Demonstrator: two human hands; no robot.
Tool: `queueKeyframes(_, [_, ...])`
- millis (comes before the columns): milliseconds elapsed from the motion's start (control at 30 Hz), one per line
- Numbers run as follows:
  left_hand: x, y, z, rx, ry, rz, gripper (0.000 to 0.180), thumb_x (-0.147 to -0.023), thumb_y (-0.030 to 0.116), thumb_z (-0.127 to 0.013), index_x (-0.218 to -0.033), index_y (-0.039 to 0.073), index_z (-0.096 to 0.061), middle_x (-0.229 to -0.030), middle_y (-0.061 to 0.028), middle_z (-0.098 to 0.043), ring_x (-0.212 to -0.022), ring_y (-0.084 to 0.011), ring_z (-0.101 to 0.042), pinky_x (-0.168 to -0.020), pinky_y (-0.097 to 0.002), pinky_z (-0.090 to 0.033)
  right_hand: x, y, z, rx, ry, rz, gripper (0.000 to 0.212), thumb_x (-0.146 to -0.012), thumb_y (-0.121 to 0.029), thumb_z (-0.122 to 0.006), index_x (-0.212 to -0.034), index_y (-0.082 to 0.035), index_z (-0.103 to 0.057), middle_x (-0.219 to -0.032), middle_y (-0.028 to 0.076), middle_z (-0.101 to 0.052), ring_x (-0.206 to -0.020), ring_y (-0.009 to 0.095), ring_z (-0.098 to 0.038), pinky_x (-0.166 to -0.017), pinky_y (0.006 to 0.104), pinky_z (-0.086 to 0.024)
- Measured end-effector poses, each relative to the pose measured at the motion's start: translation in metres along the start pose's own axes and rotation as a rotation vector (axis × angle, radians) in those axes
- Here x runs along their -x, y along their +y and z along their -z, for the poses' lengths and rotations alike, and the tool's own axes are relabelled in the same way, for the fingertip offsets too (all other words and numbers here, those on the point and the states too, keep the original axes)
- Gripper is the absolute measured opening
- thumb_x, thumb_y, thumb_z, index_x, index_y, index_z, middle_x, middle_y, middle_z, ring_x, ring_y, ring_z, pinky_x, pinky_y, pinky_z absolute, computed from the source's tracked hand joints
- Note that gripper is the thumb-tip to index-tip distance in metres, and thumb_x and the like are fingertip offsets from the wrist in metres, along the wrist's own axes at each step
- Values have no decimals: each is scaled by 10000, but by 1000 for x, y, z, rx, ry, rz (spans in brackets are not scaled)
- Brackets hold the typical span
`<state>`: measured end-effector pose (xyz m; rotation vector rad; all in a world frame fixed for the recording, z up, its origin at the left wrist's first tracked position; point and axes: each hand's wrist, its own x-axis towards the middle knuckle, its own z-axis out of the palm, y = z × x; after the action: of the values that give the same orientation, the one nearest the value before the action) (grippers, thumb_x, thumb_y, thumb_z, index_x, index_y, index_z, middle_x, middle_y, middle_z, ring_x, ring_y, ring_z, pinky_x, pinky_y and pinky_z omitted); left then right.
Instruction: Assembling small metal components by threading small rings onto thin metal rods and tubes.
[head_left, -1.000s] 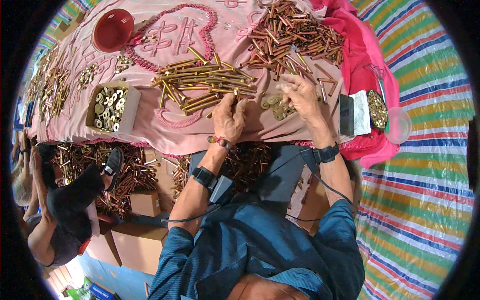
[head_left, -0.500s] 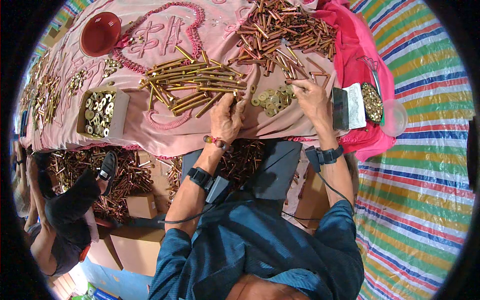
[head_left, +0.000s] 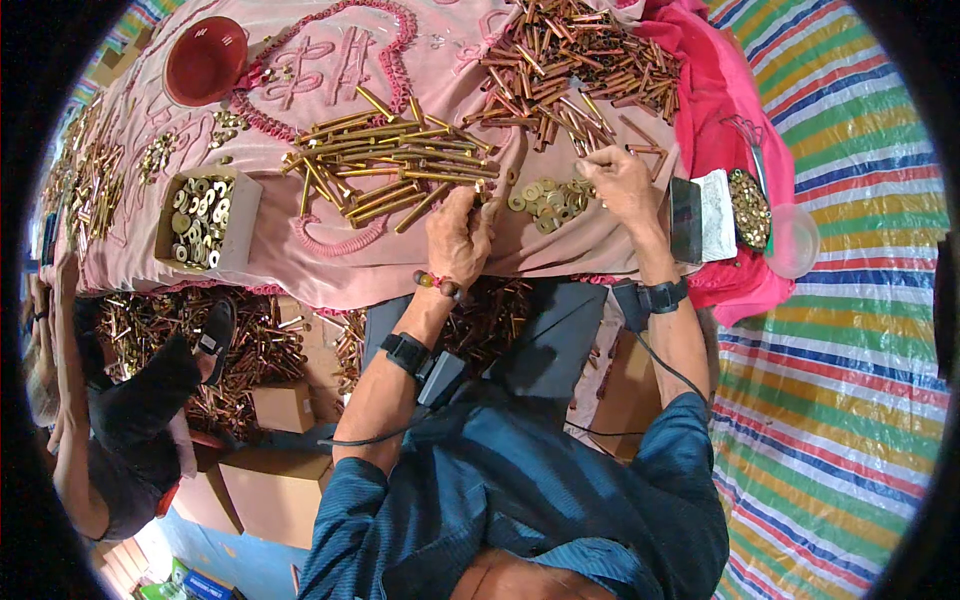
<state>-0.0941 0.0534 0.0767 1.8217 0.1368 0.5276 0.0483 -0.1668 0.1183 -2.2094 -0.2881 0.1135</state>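
My left hand (head_left: 460, 238) is closed at the near edge of a pile of long brass-coloured bolts (head_left: 390, 160). A small shiny metal end, which looks like a bolt's, shows at its fingertips. Just right of it lies a small heap of flat round washers (head_left: 545, 208) on the pink cloth. Over the right side of that heap, my right hand (head_left: 625, 188) has thumb and fingers pinched together. What they hold, if anything, is too small to make out. Beyond it, a large pile of copper-coloured metal tubes (head_left: 590, 75) covers the back right.
A carton of washers (head_left: 208, 222) and a red bowl (head_left: 205, 60) stand left on the pink-covered table (head_left: 320, 270). At right are a dark box (head_left: 686, 220), a tray of small metal parts (head_left: 748, 210) and a clear cup (head_left: 795, 240). Another person (head_left: 130, 430) sits lower left.
The view has shifted slightly. My right hand's fingers have tilted a little near the washers; my left hand stays almost in place. The other person's arm has moved up toward the table.
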Motion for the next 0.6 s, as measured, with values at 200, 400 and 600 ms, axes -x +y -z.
queueKeyframes(200, [0,6,4,8,-24,45,54,-896,52,-635,-919,39,-587,-713,-150,-578,-620,-322,-629,-560,-402,-470,13,-1,21,-403,-12,-130,243,-911,-208,-744,-1038,-15,-670,-677,-38,-575,-532,27,-479,-461,186,-358])
queueKeyframes(400, [0,-11,-3,-34,38,-50,69,-901,82,-649,-942,44,-609,-734,-164,-595,-683,-354,-633,-612,-406,-487,35,14,28,-423,52,-184,259,-924,-216,-729,-1070,-14,-659,-676,-36,-575,-517,27,-465,-430,183,-317])
queueKeyframes(600, [1,-7,-3,-36,16,-53,95,-960,126,-637,-956,31,-626,-694,-71,-615,-555,-157,-599,-516,-310,-471,57,22,20,-261,36,-204,322,-929,-194,-709,-1159,28,-675,-678,-36,-568,-551,25,-469,-488,190,-331])
